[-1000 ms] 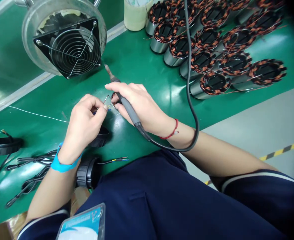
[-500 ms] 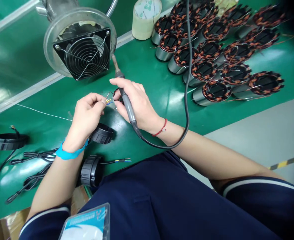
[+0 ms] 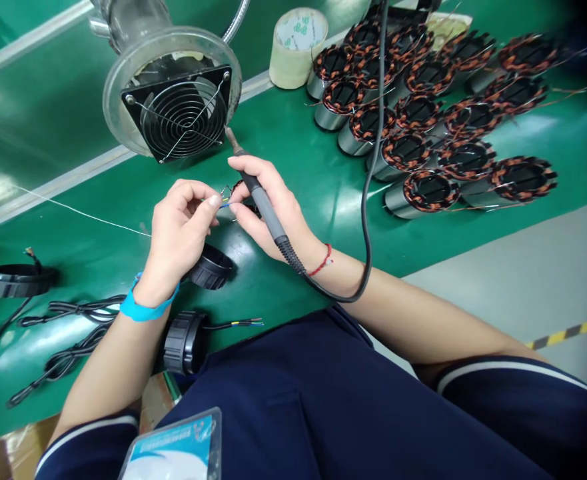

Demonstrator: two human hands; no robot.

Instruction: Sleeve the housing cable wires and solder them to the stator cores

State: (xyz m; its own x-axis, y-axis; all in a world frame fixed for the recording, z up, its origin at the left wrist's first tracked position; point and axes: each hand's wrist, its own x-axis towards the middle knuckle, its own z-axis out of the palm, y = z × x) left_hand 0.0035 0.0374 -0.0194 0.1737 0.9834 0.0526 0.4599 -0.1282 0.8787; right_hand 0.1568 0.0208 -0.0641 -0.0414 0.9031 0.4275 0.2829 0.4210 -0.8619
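My left hand (image 3: 180, 230), with a blue wristband, pinches thin coloured wire ends (image 3: 224, 200) above the green bench. My right hand (image 3: 268, 210), with a red string bracelet, grips a grey soldering iron (image 3: 259, 193) like a pen, tip pointing up toward the fan. Its thumb and fingers also touch the wires and a small copper-wound part, mostly hidden behind the hand. A black round cap (image 3: 210, 267) sits just below my left hand. The iron's black cable (image 3: 368, 200) loops past my right wrist.
A fume fan (image 3: 180, 113) in a clear round housing stands at the back. Several copper-wound stators (image 3: 423, 127) fill the right of the bench, next to a tape roll (image 3: 298, 47). Black caps with cables (image 3: 186, 340) lie at the near left edge.
The view has shifted so the bench appears lower and to the right. My hands stay together on the wires; the iron has tilted slightly more upright.
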